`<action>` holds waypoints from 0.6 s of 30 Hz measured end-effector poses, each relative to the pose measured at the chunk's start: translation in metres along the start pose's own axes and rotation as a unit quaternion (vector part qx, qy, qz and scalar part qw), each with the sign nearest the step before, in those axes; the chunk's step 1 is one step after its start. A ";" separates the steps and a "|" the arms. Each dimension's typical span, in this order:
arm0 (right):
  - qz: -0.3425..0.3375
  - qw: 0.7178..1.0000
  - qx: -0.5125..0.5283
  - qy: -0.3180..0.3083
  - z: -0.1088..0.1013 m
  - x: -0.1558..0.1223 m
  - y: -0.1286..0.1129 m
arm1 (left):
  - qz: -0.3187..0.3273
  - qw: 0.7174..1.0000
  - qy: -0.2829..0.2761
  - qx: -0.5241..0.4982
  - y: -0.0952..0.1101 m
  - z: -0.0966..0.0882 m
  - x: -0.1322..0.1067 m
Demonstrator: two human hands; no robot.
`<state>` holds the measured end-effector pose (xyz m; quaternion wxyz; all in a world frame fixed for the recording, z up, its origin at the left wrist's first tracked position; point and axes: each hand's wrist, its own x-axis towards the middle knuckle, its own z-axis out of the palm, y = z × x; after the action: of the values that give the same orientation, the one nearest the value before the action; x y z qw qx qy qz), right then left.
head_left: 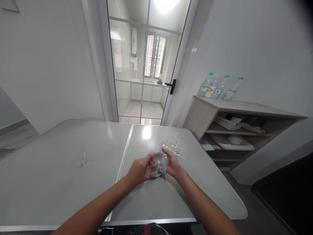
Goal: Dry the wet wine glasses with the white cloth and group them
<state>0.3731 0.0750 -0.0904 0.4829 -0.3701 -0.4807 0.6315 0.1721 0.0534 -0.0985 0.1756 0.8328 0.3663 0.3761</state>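
Over the right half of the table, both hands are closed around a clear stemmed glass (158, 160) and a thin grey cloth (156, 173). My left hand (141, 168) pinches the cloth against the near left side of the glass. On the other side, my right hand (173, 163) grips the glass, thumb near its upper edge. The cloth hangs below the glass and hides part of it. Just beyond my right hand stand several clear stemmed glasses (174, 145). A single clear glass (85, 160) is on the left half of the table.
A metal strip (125, 151) divides the grey table (97, 192). Behind it is a glazed door (144, 65) with a black handle (172, 86). At right, a wooden shelf unit (210, 106) carries several plastic bottles (218, 88) on top and holds trays and papers.
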 end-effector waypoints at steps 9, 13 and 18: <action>-0.155 0.986 -0.040 0.036 0.027 -0.013 -0.003 | -0.250 0.890 0.059 -0.378 -0.003 0.002 0.015; -0.294 0.904 -0.311 -0.001 0.024 -0.017 0.002 | -0.256 0.899 0.071 -0.348 -0.008 0.005 0.014; -0.336 0.776 -0.529 -0.077 0.025 -0.014 -0.004 | -0.134 0.985 0.068 -0.080 -0.010 0.007 0.007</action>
<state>0.3548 0.0561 -0.0798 0.3541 -0.3323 -0.8682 0.1020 0.1758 0.0658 -0.1052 0.2648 0.7320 0.4544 0.4330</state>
